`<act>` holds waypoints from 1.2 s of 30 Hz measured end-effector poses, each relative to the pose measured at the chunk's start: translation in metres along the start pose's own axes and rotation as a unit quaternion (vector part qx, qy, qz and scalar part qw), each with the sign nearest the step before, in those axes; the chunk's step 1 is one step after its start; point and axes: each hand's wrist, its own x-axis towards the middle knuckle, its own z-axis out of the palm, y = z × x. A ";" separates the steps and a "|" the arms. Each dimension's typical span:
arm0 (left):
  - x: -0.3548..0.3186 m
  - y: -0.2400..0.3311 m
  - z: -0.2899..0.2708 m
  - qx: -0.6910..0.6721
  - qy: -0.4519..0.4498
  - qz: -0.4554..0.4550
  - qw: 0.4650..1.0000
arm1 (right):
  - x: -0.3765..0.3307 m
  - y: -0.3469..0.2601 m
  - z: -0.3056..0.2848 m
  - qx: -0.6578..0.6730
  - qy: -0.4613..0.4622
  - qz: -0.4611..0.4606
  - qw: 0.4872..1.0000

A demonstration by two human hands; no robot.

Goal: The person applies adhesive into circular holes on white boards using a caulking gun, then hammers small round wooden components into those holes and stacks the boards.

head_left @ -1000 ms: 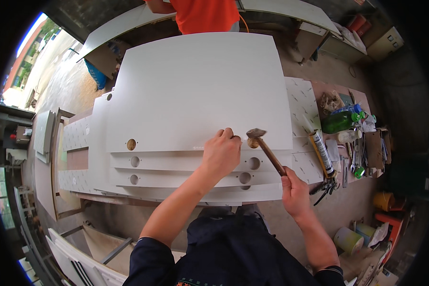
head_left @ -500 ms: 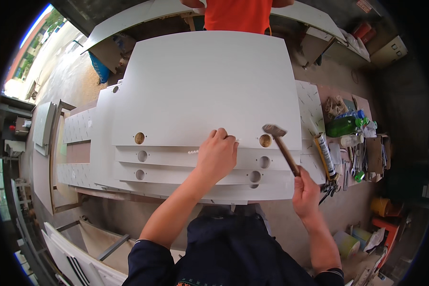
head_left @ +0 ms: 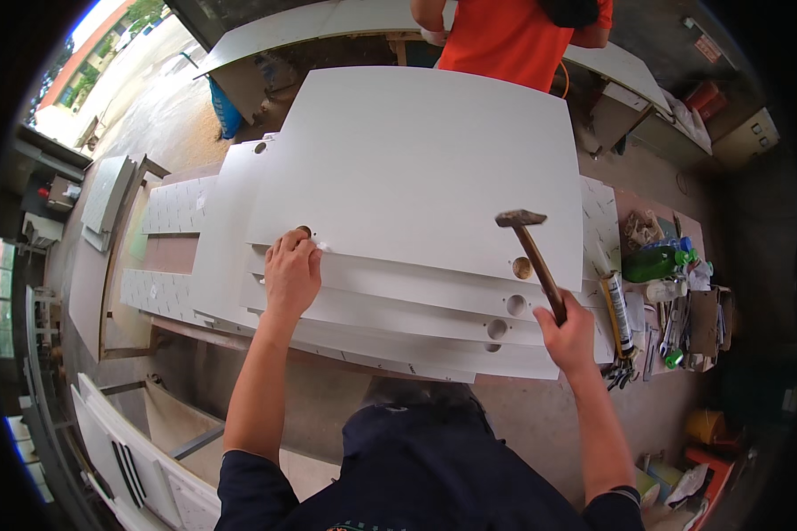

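Observation:
A stack of white panels (head_left: 416, 159) with round holes lies staggered on the workbench. My left hand (head_left: 290, 273) rests on the near left corner of the top panel, fingertips at a round hole and a small white piece there. My right hand (head_left: 568, 334) grips the wooden handle of a hammer (head_left: 533, 257); its metal head is raised above the top panel's right side, near a round hole (head_left: 522, 267) at the panel's edge.
A person in an orange shirt (head_left: 514, 35) stands at the far side of the panels. To the right lie a sealant tube (head_left: 617, 310), a green bottle (head_left: 651, 263), pliers and other tools. White panels and a frame (head_left: 142, 460) stand at lower left.
My left hand has slid left along the top panel's near edge to the hole at its left corner. The hammer stays raised in my right hand. The view has shifted.

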 end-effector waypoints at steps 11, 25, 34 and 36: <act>-0.015 -0.038 -0.030 -0.124 -0.087 0.172 0.973 | -0.014 0.005 0.043 -0.114 0.060 0.029 0.991; -0.025 -0.057 -0.025 -0.130 -0.090 0.105 0.982 | -0.086 -0.126 0.155 0.067 -0.051 0.031 0.996; -0.026 -0.053 -0.022 -0.122 -0.094 0.101 0.983 | -0.082 -0.150 0.177 -0.006 -0.034 -0.025 0.999; -0.025 -0.053 -0.025 -0.127 -0.103 0.099 0.982 | -0.085 -0.165 0.168 0.022 0.006 -0.037 0.999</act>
